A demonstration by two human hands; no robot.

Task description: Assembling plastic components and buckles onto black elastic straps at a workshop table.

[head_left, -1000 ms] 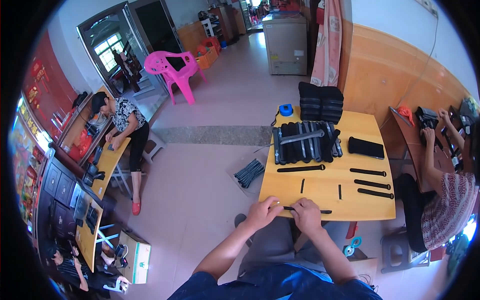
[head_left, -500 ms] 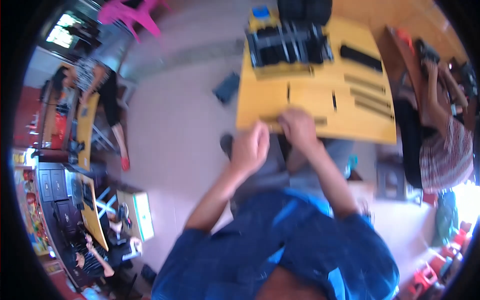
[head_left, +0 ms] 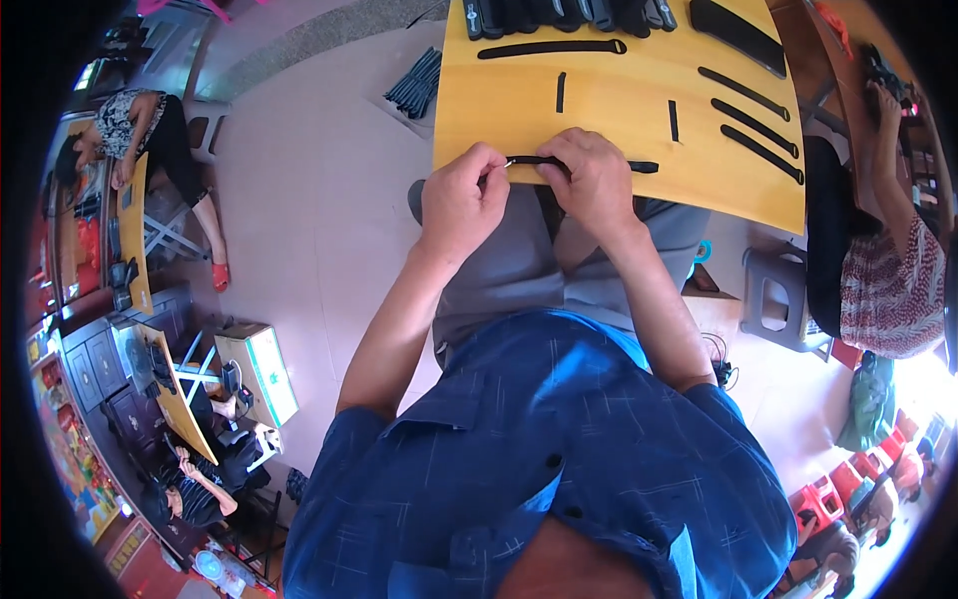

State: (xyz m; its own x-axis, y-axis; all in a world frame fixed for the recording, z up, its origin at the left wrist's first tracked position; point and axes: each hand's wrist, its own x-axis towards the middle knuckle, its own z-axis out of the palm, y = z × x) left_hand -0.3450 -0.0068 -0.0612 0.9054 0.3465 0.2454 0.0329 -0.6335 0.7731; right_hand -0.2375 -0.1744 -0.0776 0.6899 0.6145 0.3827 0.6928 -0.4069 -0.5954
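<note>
A narrow black strap (head_left: 644, 167) lies along the near edge of the yellow table (head_left: 629, 90). My left hand (head_left: 465, 198) is closed in a pinch at the strap's left end, where a small shiny bit shows by the fingertips. My right hand (head_left: 595, 180) is closed over the middle of the strap, hiding part of it. Just beyond my hands lie two short black strips, a left one (head_left: 561, 92) and a right one (head_left: 674, 121). Farther back, one long black strap (head_left: 552, 48) with a slotted end lies crosswise.
Several black straps (head_left: 760, 152) lie slanted at the table's right side, below a dark flat case (head_left: 736, 36). Black strap bundles (head_left: 569, 14) line the far edge. Another bundle (head_left: 415, 84) is on the floor to the left. A person (head_left: 891, 285) sits at the right beside a grey stool (head_left: 774, 292).
The whole view has shifted, so the table sits higher in the picture. My left hand has moved forward to the strap's left end; my right hand stays on the strap.
</note>
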